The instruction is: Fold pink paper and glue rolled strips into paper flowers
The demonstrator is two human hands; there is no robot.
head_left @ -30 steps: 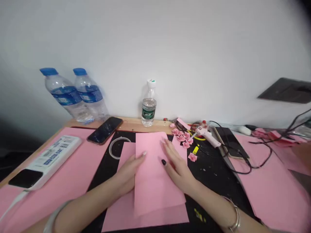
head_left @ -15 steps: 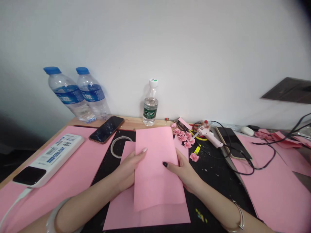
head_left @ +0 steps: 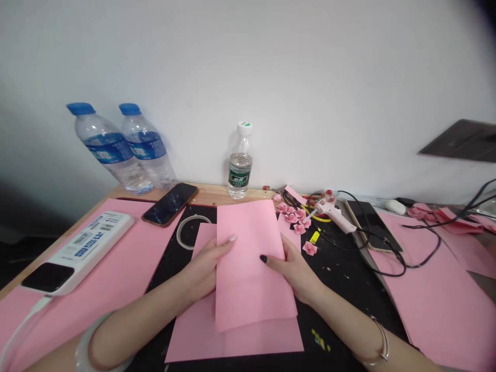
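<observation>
Through my head camera, I have the left hand (head_left: 205, 268) gripping the left edge of the upper pink paper (head_left: 250, 289), thumb on top, and the right hand (head_left: 296, 268) gripping its right edge the same way; most fingers are hidden behind it. That paper is between my hands, above a larger pink sheet (head_left: 194, 341) on the black mat (head_left: 337, 284). Left of the sheet I see a pale ring (head_left: 179, 235); to the right, small paper roses (head_left: 298, 227), then a glue gun (head_left: 335, 216). Farther back, a small bottle (head_left: 239, 178) stands upright near the wall (head_left: 310, 93).

Pink paper (head_left: 251, 279) in both hands (head_left: 205, 266) — clear bottle (head_left: 239, 175) behind
</observation>
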